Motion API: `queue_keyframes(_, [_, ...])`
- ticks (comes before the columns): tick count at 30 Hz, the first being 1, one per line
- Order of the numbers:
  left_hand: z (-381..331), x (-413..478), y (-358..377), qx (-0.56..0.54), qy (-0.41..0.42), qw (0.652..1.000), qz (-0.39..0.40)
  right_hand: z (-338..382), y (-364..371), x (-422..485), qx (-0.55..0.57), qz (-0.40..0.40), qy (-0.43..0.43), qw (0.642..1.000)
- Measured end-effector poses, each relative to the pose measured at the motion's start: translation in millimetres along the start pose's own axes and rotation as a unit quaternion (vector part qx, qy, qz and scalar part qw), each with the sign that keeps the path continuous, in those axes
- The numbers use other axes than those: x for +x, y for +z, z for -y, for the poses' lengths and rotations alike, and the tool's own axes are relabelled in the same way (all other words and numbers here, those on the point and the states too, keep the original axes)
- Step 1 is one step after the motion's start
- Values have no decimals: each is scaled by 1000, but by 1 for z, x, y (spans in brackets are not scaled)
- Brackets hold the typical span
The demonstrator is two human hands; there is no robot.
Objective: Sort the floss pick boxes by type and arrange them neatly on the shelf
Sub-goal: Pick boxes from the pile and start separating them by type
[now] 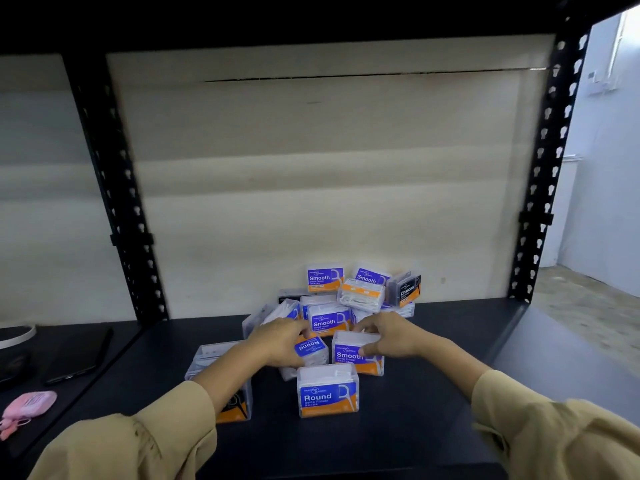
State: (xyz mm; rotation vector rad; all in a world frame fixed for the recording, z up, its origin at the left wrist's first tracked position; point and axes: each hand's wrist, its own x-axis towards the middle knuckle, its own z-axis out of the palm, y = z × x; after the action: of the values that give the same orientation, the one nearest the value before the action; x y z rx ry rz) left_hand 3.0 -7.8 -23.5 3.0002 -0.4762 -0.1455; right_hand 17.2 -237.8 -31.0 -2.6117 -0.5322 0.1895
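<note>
A heap of small clear floss pick boxes sits mid-shelf on the black shelf board [433,393]. My left hand [277,341] grips an upside-down "Round" box [311,348]. My right hand [388,336] grips a "Smooth" box [353,355] from above, thumb on its front. In front of both stands an upright "Round" box [328,391]. Behind are more "Smooth" boxes [325,278] [327,322] and a dark "Charcoal" box [405,289] at the heap's right back. Another dark-labelled box [239,407] lies partly under my left forearm.
Black perforated uprights [117,188] [550,161] frame the bay, with a beige back panel [311,168] behind. Left of the bay lie a black phone [79,355] and a pink pouch [29,405]. Bare shelf board extends right and left of the heap.
</note>
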Motion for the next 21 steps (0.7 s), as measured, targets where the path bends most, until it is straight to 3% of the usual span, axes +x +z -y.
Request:
queue_keyframes(5, [9,12,-12,-105,-31,994,8,-1,-2,-1,-3,6,1,1000])
queue_keyframes(10, [8,15,-19,-100,-38,990,88,-1,-2,-1,-2,6,2,1000])
queue_keyframes(14, [-1,21,-13,-88,-20,990,109,-1,-2,-2,-2,6,4,1000])
queue_keyframes(21, [-8,30,-9,-86,-25,994,63,-7,-4,-7,0,11,7,1000])
